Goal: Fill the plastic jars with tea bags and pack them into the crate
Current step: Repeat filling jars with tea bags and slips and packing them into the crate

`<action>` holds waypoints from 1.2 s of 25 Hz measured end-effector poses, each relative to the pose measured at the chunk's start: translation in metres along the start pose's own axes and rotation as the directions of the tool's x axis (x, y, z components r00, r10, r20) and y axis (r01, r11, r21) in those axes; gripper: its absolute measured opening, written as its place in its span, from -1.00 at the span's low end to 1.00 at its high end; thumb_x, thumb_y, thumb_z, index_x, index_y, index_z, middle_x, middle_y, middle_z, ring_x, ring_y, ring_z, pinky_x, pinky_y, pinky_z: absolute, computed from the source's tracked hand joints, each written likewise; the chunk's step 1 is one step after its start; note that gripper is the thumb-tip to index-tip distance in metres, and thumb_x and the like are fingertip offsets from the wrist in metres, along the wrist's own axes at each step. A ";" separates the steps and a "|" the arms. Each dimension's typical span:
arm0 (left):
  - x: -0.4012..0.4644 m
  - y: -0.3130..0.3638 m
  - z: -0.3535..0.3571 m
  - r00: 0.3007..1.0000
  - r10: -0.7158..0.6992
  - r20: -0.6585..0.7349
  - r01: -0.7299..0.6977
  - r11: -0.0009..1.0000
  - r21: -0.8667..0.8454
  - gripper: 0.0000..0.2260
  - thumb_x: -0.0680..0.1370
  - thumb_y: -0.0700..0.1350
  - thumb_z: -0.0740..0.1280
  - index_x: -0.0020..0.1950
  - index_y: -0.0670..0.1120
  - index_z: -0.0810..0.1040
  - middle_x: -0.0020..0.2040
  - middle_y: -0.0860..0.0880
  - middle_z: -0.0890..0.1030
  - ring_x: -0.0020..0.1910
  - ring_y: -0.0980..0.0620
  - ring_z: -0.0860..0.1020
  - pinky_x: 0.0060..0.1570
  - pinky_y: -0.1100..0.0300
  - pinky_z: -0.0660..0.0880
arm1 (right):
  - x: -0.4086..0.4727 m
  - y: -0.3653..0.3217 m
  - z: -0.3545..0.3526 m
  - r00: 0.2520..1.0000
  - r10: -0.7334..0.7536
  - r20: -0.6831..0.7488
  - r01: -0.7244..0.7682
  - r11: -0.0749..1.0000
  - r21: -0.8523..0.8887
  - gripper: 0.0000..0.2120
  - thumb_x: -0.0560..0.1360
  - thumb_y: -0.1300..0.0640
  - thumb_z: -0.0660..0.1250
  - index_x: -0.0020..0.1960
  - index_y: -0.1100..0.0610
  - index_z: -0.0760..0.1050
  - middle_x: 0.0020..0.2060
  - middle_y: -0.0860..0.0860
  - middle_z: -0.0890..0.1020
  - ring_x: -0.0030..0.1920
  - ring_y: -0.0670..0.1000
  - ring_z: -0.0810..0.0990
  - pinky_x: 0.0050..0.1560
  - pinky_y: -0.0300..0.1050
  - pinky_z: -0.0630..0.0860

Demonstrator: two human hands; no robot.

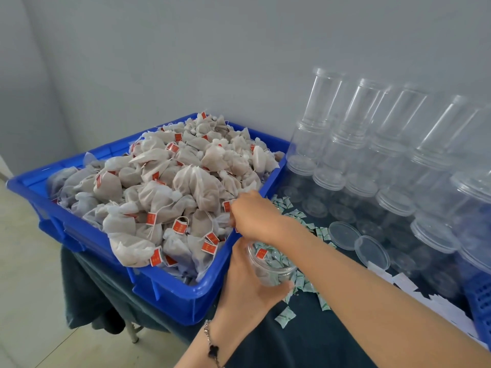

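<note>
A blue crate (170, 296) on the left is heaped with white tea bags (170, 187) bearing red tags. My left hand (247, 285) grips a clear plastic jar (271, 266) beside the crate's near right corner; a tea bag with a red tag lies inside it. My right hand (255, 213) reaches over the crate's right rim, fingers curled at the tea bags; whether it holds one is hidden. Stacks of empty clear jars (353, 144) stand at the right against the wall.
Small green-and-white sachets (289, 285) lie scattered on the dark tablecloth (279, 338) around the jar. Two loose clear lids (358, 243) lie near the stacks. White paper slips (414, 288) and part of another blue basket (481, 314) are at the right edge. Tiled floor lies left.
</note>
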State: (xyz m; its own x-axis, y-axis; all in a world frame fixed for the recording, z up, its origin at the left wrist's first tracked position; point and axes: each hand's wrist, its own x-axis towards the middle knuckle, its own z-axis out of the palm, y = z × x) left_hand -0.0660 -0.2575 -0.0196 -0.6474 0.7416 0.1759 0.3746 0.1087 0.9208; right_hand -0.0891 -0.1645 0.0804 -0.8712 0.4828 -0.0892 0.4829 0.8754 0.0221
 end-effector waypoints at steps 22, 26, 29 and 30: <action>0.003 0.008 0.002 0.999 -0.040 0.006 0.040 0.963 -0.266 -0.24 0.09 0.08 0.59 0.13 0.30 0.23 0.05 0.31 0.49 0.06 0.37 0.49 0.00 0.42 0.49 | -0.058 0.026 -0.054 0.978 -0.057 0.199 0.007 0.970 0.243 -0.84 0.60 0.07 0.18 -0.07 0.09 0.49 -0.11 -0.01 0.58 -0.26 -0.10 0.49 -0.25 -0.23 0.43; 0.003 0.007 -0.003 0.995 -0.046 0.091 0.066 0.970 -0.234 -0.21 0.05 0.19 0.52 0.16 0.35 0.17 0.18 0.31 0.36 0.18 0.35 0.39 0.08 0.42 0.43 | -0.014 -0.003 -0.054 0.984 0.006 -0.179 0.088 0.855 0.512 -0.69 0.58 0.01 0.22 0.28 0.08 0.41 -0.01 -0.03 0.56 -0.15 -0.11 0.56 -0.16 -0.28 0.49; 0.005 0.010 -0.005 0.994 -0.074 0.076 0.089 0.969 -0.228 -0.22 0.03 0.22 0.46 0.13 0.37 0.11 0.12 0.32 0.39 0.13 0.43 0.39 -0.09 0.61 0.35 | 0.017 -0.030 -0.036 0.988 -0.015 -0.154 0.092 0.858 0.505 -0.34 0.51 -0.18 0.26 0.50 -0.02 0.09 0.33 0.08 0.40 0.26 0.07 0.44 0.19 -0.03 0.43; 0.006 0.011 -0.005 0.996 -0.069 0.048 0.078 0.975 -0.210 -0.23 0.03 0.23 0.42 0.13 0.38 0.10 0.07 0.34 0.39 0.12 0.44 0.39 -0.10 0.61 0.35 | 0.022 -0.033 -0.030 0.989 -0.018 -0.148 0.085 0.882 0.464 -0.33 0.50 -0.16 0.28 0.50 -0.02 0.08 0.31 0.10 0.40 0.24 0.09 0.45 0.18 -0.02 0.45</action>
State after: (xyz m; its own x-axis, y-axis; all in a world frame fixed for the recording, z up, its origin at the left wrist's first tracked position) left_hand -0.0688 -0.2554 -0.0065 -0.6393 0.7631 0.0951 0.1756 0.0244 0.9842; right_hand -0.1268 -0.1816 0.1071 -0.8832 0.4652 0.0588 0.3926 0.8022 -0.4497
